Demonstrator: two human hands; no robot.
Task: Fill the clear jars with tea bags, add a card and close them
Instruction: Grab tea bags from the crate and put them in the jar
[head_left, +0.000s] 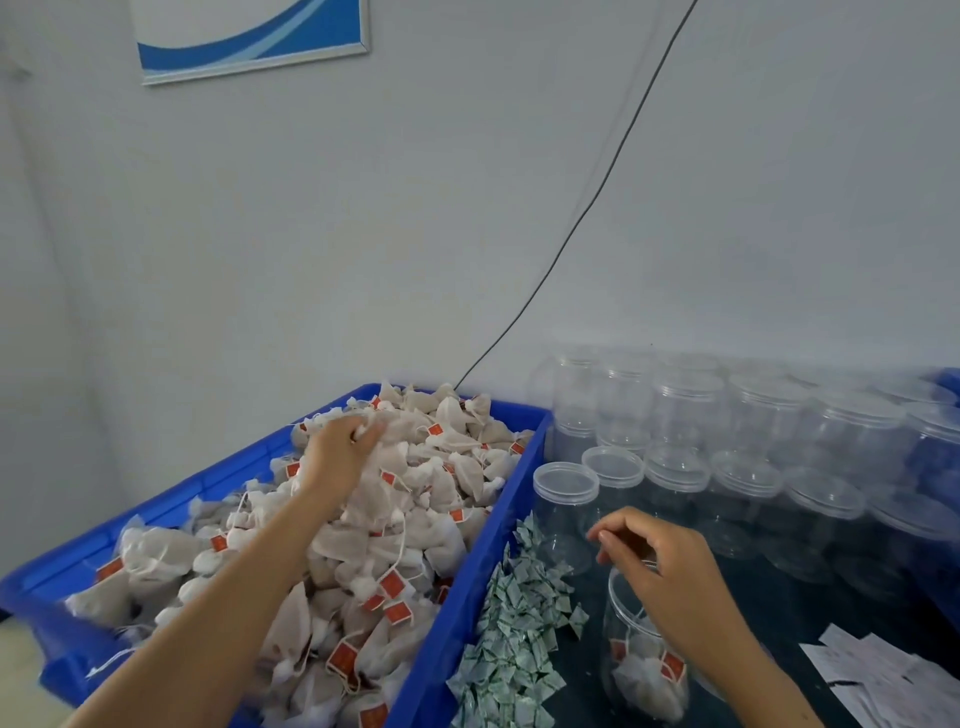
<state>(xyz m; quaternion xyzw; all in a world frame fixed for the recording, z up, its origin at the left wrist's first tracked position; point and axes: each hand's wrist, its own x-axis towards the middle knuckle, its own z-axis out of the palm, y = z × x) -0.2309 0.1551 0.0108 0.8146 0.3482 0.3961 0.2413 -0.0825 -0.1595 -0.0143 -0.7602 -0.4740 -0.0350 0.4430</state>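
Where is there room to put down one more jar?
A bare dark patch lies between the open jar with tea bags, the stacked empty jars and the paper cards. The blue crate is heaped full, and small packets crowd beside it.

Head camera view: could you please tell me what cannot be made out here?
- Left hand: its fingertips sink among the tea bags, so its grip is unclear.
- Open jar: the right hand covers its mouth; its fill is unknown.
- Paper cards: cut off by the frame edge, print too blurred.
- Small green-white packets: print too small.
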